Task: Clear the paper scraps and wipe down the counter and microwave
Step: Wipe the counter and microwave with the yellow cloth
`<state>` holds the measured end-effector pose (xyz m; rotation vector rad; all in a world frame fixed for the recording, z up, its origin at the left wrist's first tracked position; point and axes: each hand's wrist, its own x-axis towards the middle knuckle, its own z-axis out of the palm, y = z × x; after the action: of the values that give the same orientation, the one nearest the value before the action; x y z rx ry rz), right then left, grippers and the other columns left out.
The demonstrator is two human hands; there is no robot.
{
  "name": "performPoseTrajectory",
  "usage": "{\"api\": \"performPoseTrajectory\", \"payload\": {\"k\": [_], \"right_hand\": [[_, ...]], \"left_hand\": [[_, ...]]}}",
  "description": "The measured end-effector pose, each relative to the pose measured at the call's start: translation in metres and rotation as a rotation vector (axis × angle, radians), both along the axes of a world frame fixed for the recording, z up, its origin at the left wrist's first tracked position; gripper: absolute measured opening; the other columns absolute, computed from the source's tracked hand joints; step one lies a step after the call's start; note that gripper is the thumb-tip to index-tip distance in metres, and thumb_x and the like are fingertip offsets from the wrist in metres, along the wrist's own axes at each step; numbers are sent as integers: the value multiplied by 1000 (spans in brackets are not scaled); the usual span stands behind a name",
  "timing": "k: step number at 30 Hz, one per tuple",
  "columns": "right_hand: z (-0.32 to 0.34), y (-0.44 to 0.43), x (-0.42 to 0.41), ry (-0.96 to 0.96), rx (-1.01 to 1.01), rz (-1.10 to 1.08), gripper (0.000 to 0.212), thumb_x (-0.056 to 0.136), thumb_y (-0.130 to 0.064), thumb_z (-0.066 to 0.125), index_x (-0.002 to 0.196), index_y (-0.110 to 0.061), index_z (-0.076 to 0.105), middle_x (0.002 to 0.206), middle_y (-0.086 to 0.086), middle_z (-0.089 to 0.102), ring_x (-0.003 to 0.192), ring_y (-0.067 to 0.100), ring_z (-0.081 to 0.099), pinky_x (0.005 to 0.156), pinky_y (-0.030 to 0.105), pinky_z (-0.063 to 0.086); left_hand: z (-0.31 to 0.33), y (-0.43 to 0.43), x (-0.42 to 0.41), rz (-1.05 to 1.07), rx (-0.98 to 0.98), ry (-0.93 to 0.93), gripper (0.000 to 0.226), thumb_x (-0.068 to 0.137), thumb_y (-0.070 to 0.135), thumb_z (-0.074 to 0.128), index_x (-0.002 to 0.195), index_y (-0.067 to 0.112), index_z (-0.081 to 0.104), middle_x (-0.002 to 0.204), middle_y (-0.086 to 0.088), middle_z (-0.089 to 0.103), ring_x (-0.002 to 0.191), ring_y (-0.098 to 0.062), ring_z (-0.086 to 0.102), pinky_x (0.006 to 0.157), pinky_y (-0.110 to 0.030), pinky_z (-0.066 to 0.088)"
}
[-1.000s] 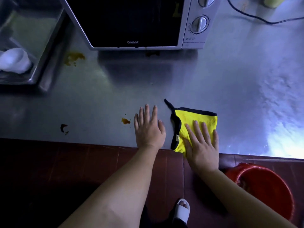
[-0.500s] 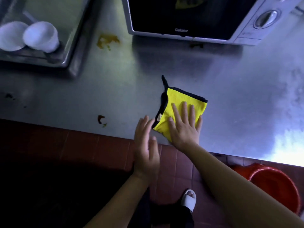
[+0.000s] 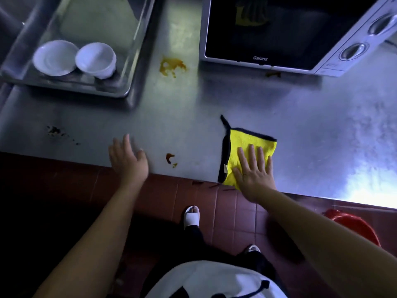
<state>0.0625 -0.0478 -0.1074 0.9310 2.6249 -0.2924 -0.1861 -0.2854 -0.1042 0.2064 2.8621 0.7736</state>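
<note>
A yellow cloth [image 3: 247, 140] with a black hem lies folded at the front edge of the steel counter [image 3: 214, 100]. My right hand [image 3: 253, 171] presses flat on it, fingers spread. My left hand [image 3: 129, 162] is open and blurred at the counter's front edge, well left of the cloth, holding nothing. Between the two hands sits a small brown stain [image 3: 170, 158]. A bigger orange stain [image 3: 171, 66] lies farther back, and dark crumbs [image 3: 55, 131] are at the left. The white microwave [image 3: 268, 29] stands at the back right, its door closed.
A steel tray [image 3: 120, 91] at the back left holds two white bowls [image 3: 55, 58]. A red bucket [image 3: 354, 226] stands on the tiled floor at the right, below the counter. Another small stain [image 3: 272, 74] lies under the microwave's front edge.
My left hand has left the spot beside the cloth and swung left along the counter edge. My right hand stays flat on the cloth. The view has shifted left.
</note>
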Motion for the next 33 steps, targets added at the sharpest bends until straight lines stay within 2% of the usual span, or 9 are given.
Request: {"api": "performPoseTrajectory", "payload": {"k": [4, 8, 13, 18, 22, 24, 26, 28, 33], "right_hand": [[3, -20, 12, -39, 15, -70, 64, 98, -57, 0, 156, -36, -18, 167, 4, -17, 152, 30, -21, 123, 52, -5], [10, -24, 5, 9, 89, -27, 65, 99, -56, -6, 160, -32, -3, 168, 10, -2, 154, 30, -10, 124, 47, -4], [8, -26, -39, 113, 67, -26, 57, 107, -45, 21, 160, -29, 13, 167, 13, 8, 155, 31, -7, 124, 46, -6], [12, -42, -137, 458, -335, -331, 44, 108, -24, 36, 151, -12, 40, 166, 13, 15, 155, 28, 3, 122, 40, -4], [18, -85, -181, 525, -689, -217, 48, 109, -22, 37, 155, -10, 29, 166, 8, 18, 155, 19, 0, 119, 32, -10], [9, -112, -181, 370, -528, 52, 50, 109, -34, 31, 158, -25, 23, 167, 0, 5, 154, 18, -9, 121, 38, -12], [-2, -129, -174, 162, -229, 292, 55, 107, -47, 17, 158, -39, -3, 166, -3, -15, 151, 22, -23, 121, 46, -14], [-6, -131, -168, 113, -98, 374, 57, 104, -53, 7, 154, -41, -18, 165, 0, -20, 150, 25, -25, 121, 51, -12], [-11, -74, -136, 143, 4, 531, 59, 101, -58, 7, 157, -41, -2, 167, -3, -1, 155, 23, -3, 123, 51, 5]], "left_hand": [[-14, -21, -40, -12, -213, -59, 67, 97, 42, 45, 157, 24, 20, 165, -13, 10, 151, -34, 5, 121, -51, 4], [-26, -20, -49, -88, -351, -143, 70, 98, 57, 23, 157, 32, -3, 166, -10, -11, 151, -31, -14, 119, -52, -8], [-25, -26, -73, -228, -434, -402, 95, 84, 82, 20, 150, 33, -27, 158, -10, -36, 144, -34, -35, 114, -55, -18], [-21, -24, -73, -252, -416, -452, 97, 84, 82, 23, 148, 34, -31, 154, -10, -42, 140, -34, -40, 112, -56, -20], [-18, -22, -72, -257, -412, -461, 96, 85, 80, 23, 148, 33, -31, 154, -12, -41, 141, -36, -39, 112, -56, -21], [-17, -22, -71, -265, -415, -467, 95, 86, 81, 22, 148, 33, -32, 154, -12, -42, 140, -36, -39, 112, -56, -22], [-16, -22, -72, -267, -426, -472, 95, 87, 80, 22, 148, 33, -32, 153, -11, -44, 140, -36, -40, 111, -56, -22], [-15, -22, -73, -266, -420, -480, 95, 87, 80, 23, 147, 33, -32, 153, -10, -43, 140, -36, -40, 112, -55, -22], [-11, -25, -73, -277, -370, -490, 96, 87, 78, 29, 149, 34, -30, 155, -11, -41, 141, -36, -39, 112, -55, -21]]}}
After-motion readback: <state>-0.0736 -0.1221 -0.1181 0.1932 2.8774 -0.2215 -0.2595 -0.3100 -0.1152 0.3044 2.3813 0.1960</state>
